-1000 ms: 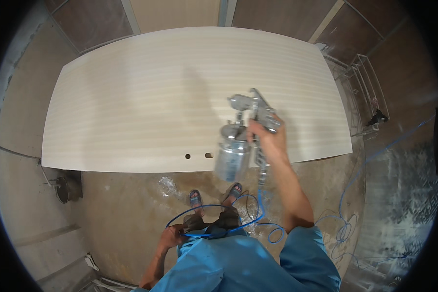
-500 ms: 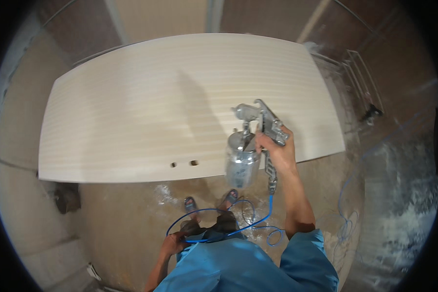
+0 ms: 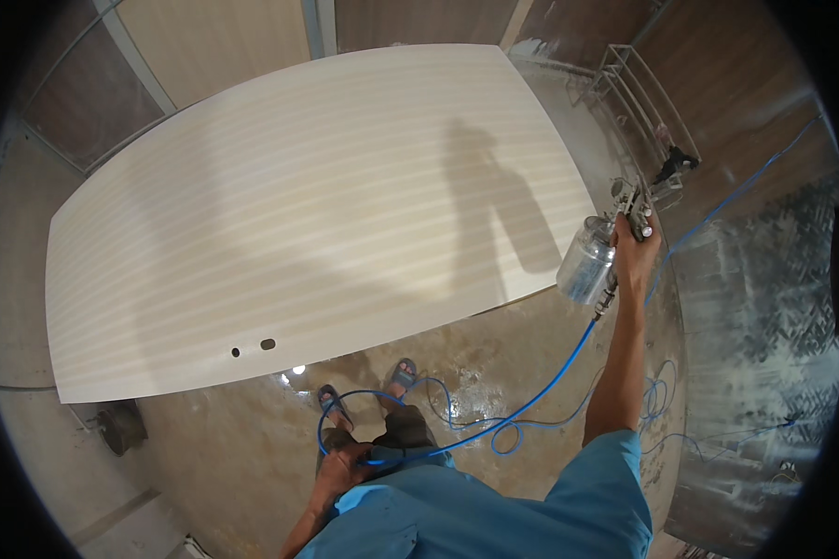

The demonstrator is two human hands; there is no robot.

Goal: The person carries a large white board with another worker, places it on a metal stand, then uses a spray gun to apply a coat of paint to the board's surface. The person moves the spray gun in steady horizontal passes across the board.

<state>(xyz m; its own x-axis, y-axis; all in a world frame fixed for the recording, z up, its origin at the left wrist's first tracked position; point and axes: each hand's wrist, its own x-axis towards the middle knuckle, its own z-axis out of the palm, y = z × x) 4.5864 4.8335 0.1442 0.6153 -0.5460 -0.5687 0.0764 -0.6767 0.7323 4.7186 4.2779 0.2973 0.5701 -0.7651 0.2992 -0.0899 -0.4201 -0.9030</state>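
Note:
A metal spray gun point(image 3: 636, 207) with a silver cup point(image 3: 587, 261) hanging below it is in my right hand point(image 3: 635, 250), fingers wrapped round the handle. It is beyond the right end of a large pale door panel point(image 3: 326, 205), which lies flat with two small holes near its front edge. From the gun's handle a blue air hose point(image 3: 541, 395) runs down and back to my waist. There my left hand point(image 3: 347, 466) is closed round a loop of that hose, beside my thigh.
A metal rack point(image 3: 648, 98) with a black item stands past the panel's far right corner. More hose point(image 3: 657, 391) lies coiled on the floor point(image 3: 224, 466) at right. A round dark object point(image 3: 121, 429) sits under the panel's left end. Wood-toned boards point(image 3: 419, 23) line the back.
My right hand has carried the spray gun from above the panel's right half to past its right end. The view has turned, and the hose now stretches further right. My left hand keeps the hose.

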